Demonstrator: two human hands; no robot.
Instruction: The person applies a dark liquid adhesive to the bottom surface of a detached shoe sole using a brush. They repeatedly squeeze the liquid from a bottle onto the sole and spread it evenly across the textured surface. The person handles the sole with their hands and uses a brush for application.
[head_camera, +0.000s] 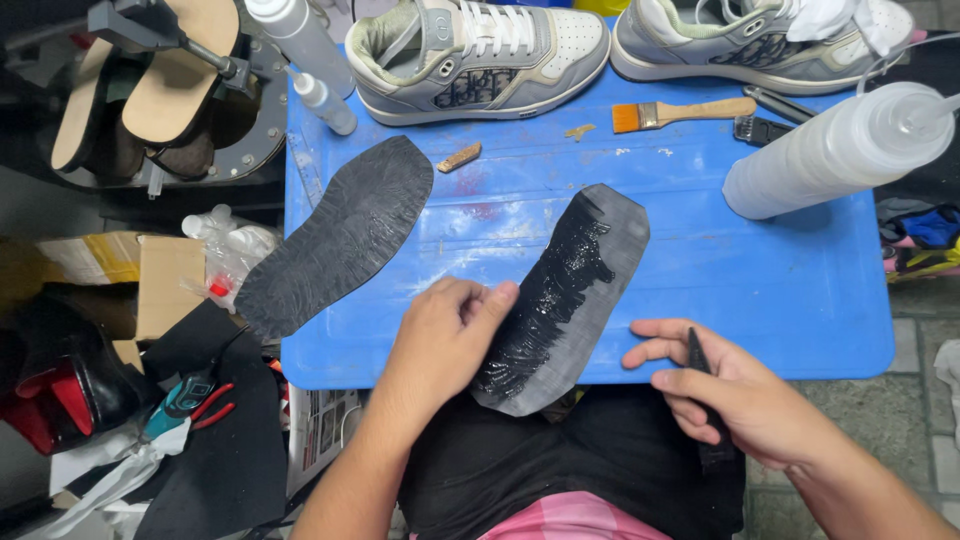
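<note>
on the blue table (800, 290), left hand (450, 330) presses the near edge of a black sole w/ wet glue (565, 295). right hand (745, 395), just right of that sole, grips a black tool (700, 360). 2nd black sole (340, 235) lies left of it; grey sneakers (480, 55) beyond.

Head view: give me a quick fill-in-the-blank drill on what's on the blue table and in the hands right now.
1. The left hand presses on the edge of the glossy, wet-looking black sole piece, while the right hand holds a slim black ____.
2. The second black sole piece looks dry and lies to the ____ of the wet one.
3. The wooden-handled brush has ____ bristles.
4. Both sole pieces rest on a ____ table.

Missing words: tool; left; orange; blue
</note>
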